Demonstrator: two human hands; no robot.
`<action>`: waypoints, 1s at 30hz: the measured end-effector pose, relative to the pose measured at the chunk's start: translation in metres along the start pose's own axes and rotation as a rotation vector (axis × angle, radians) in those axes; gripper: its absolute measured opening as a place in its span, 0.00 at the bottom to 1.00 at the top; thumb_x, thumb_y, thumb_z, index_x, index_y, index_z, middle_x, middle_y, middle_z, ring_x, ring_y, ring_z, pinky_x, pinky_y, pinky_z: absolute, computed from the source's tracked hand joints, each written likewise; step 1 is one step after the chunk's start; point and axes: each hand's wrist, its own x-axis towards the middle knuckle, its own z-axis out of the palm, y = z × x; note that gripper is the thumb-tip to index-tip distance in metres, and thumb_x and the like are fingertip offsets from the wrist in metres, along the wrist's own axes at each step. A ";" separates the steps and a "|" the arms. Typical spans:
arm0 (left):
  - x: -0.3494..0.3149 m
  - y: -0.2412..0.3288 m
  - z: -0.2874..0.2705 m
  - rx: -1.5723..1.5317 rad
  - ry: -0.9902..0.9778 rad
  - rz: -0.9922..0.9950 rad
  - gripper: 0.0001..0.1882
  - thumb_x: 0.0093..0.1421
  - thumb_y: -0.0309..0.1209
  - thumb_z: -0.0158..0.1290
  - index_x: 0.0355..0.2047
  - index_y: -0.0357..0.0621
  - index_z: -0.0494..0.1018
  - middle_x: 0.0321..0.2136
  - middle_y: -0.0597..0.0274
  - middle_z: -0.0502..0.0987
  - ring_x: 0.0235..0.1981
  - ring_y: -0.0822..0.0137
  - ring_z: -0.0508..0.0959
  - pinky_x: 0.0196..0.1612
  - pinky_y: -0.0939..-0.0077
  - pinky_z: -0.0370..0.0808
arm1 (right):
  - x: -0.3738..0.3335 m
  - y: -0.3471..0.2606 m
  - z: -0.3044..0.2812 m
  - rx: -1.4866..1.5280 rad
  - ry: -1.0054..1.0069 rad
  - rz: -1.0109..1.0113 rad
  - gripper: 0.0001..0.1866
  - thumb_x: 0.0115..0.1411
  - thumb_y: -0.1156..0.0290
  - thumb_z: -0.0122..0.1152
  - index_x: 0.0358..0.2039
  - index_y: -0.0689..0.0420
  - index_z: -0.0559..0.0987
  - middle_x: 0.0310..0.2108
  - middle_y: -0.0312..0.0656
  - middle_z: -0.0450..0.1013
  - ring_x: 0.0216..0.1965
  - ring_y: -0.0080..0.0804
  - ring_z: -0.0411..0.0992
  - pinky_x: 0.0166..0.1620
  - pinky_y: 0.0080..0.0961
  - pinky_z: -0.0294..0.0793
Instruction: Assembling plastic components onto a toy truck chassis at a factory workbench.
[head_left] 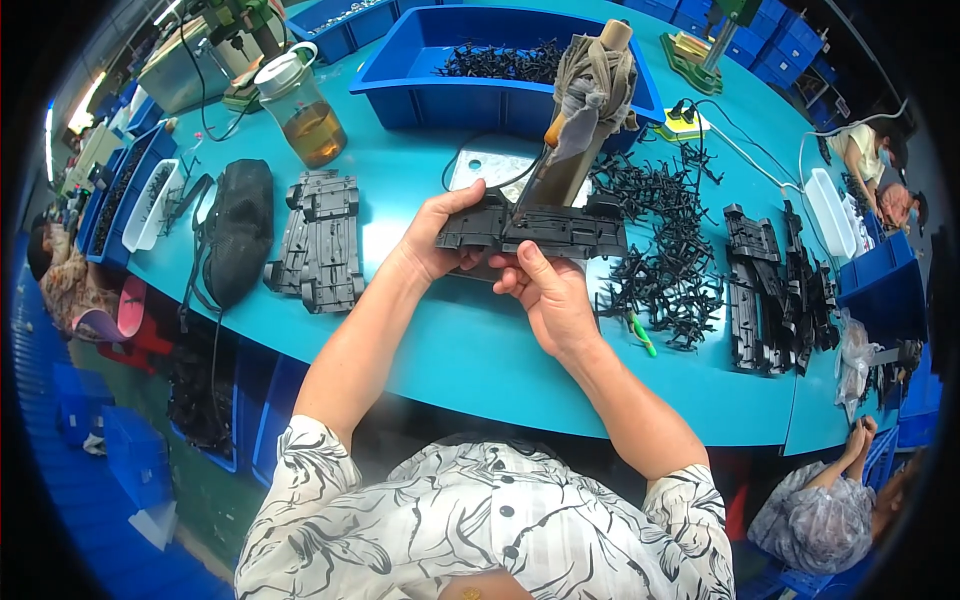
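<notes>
Between my two hands is a long black plastic part (570,232), like a toy car chassis, held level over the table. My left hand (440,232) is closed on its left end, thumb on top and fingers underneath. My right hand (545,290) grips its near edge, with the thumb pressed on the edge and the fingers curled below. Just behind the part rises an upright post (563,180) with grey cloth (597,80) wrapped round its top. A thin dark rod (530,190) slants down to the part; I cannot tell whether it touches.
Similar black parts lie at left (325,240) and right (755,290). Small black pieces (665,270) are heaped right of the post, by a green pen (642,335). A blue bin (440,110), a jug (312,120) and a black pouch (240,230) stand around. Other people sit nearby.
</notes>
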 end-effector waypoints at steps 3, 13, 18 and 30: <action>0.001 0.000 0.001 0.006 0.017 -0.012 0.20 0.57 0.51 0.50 0.32 0.45 0.73 0.22 0.65 0.77 0.15 0.76 0.73 0.11 0.87 0.60 | 0.000 0.000 0.000 0.004 -0.001 0.001 0.15 0.61 0.63 0.56 0.41 0.61 0.73 0.33 0.44 0.74 0.27 0.21 0.69 0.36 0.24 0.74; 0.006 -0.002 -0.009 -0.133 -0.058 -0.030 0.21 0.59 0.45 0.49 0.37 0.36 0.71 0.27 0.55 0.78 0.17 0.70 0.78 0.13 0.84 0.71 | -0.001 -0.003 0.002 0.000 0.015 0.017 0.15 0.61 0.62 0.55 0.40 0.61 0.73 0.33 0.44 0.74 0.27 0.22 0.69 0.36 0.25 0.75; 0.006 -0.002 -0.009 -0.153 -0.040 -0.021 0.21 0.60 0.44 0.49 0.37 0.36 0.70 0.26 0.54 0.78 0.17 0.70 0.78 0.13 0.85 0.71 | -0.001 -0.002 0.004 0.032 0.018 0.033 0.15 0.61 0.62 0.55 0.41 0.61 0.73 0.34 0.44 0.74 0.28 0.22 0.70 0.37 0.26 0.75; 0.007 -0.002 -0.009 -0.164 -0.035 -0.025 0.20 0.60 0.44 0.50 0.36 0.35 0.69 0.27 0.53 0.78 0.17 0.69 0.78 0.13 0.85 0.73 | -0.002 -0.004 0.005 0.012 0.023 0.038 0.16 0.61 0.61 0.55 0.41 0.61 0.72 0.34 0.44 0.74 0.29 0.22 0.70 0.37 0.26 0.75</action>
